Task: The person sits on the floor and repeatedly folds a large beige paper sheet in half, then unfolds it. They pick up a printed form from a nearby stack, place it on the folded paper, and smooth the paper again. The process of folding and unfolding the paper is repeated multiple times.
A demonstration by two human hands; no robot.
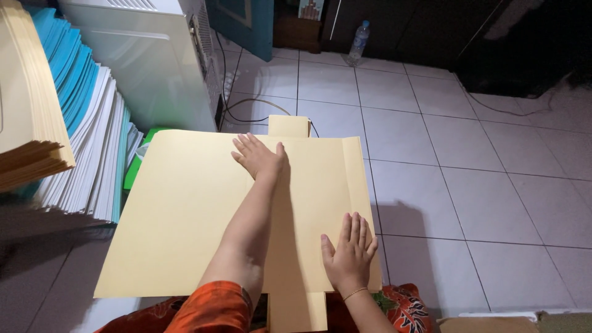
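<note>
The big manila sheet (185,209) lies spread flat across your lap above the tiled floor (462,160), its right side panel already folded in along a crease near the right edge, while the small tabs at its far and near edges jut out unfolded — so I judge one fold is made and the rest is left. Your left hand (259,155) lies open, palm down, near the sheet's far edge, grasping nothing. Your right hand (350,253) is also flat with fingers spread, pressing by the near right corner — gripping nothing.
</note>
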